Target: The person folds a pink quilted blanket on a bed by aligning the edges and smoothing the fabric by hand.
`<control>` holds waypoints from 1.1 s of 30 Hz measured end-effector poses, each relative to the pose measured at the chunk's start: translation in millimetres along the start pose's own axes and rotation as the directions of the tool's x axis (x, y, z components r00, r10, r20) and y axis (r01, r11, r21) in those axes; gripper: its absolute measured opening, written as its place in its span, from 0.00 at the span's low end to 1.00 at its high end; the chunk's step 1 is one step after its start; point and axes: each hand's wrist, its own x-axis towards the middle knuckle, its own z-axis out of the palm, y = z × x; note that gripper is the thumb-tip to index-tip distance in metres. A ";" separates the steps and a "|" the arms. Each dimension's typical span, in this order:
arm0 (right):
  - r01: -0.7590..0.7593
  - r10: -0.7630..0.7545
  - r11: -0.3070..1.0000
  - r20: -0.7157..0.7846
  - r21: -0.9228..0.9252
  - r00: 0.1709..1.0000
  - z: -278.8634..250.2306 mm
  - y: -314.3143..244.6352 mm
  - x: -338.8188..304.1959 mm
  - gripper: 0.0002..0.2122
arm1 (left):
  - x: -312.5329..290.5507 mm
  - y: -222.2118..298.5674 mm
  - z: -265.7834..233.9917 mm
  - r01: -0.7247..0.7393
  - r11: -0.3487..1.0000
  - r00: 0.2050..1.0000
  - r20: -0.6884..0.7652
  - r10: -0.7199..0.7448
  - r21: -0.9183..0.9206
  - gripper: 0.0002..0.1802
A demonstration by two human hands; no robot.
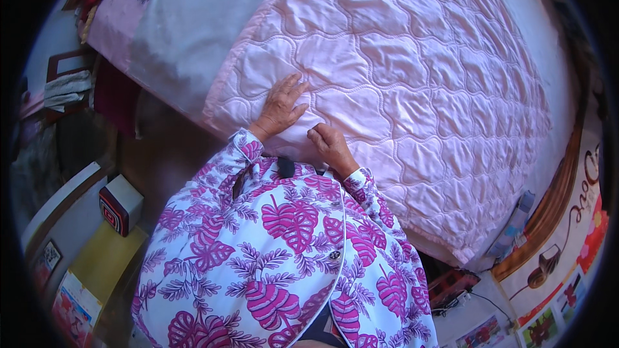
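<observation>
A pink quilted bedspread (400, 58) with wavy stitching lies over the bed, its surface wrinkled. My left hand (282, 104) rests flat on it near its close left corner, fingers apart. Just to the right, my right hand (331, 145) is closed, its fingers curled down against the bedspread by the near edge. What the curled fingers hold, if anything, is hidden. Both arms are in white sleeves with a pink and purple leaf print.
Left of the bedspread, a smooth pale sheet (200, 19) covers the bed. A chair (68, 80) with a grey cloth stands at the left. Lower left is a white box (122, 200) on a yellow surface. The wooden bed edge (548, 219) curves along the right.
</observation>
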 end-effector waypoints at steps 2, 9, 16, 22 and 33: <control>0.003 0.000 0.999 0.090 -0.033 0.996 2.6 0.0 -1.3 0.06 | -6.3 -3.4 -1.7 0.057 0.992 0.997 -0.037 -0.061 -0.113 0.25; 0.104 -0.074 0.989 0.264 -0.102 0.962 2.1 -14.2 -0.3 0.11 | -13.1 -2.4 -16.3 0.131 0.948 0.957 -0.214 -0.198 -0.290 0.19; 0.054 -0.047 0.998 0.141 -0.045 0.989 0.4 -5.0 -4.6 0.13 | -17.6 -58.9 -47.5 0.293 0.951 0.874 -0.431 -0.225 0.096 0.20; 0.047 -0.042 0.998 0.136 -0.036 0.990 -0.7 -2.8 -1.2 0.13 | -19.0 -82.9 -66.8 0.372 0.926 0.861 -0.346 -0.373 -0.072 0.22; 0.077 -0.066 0.994 0.135 -0.082 0.989 -0.4 0.9 -3.7 0.11 | -2.1 -103.0 -79.5 0.630 0.775 0.760 -0.168 -0.628 -0.048 0.20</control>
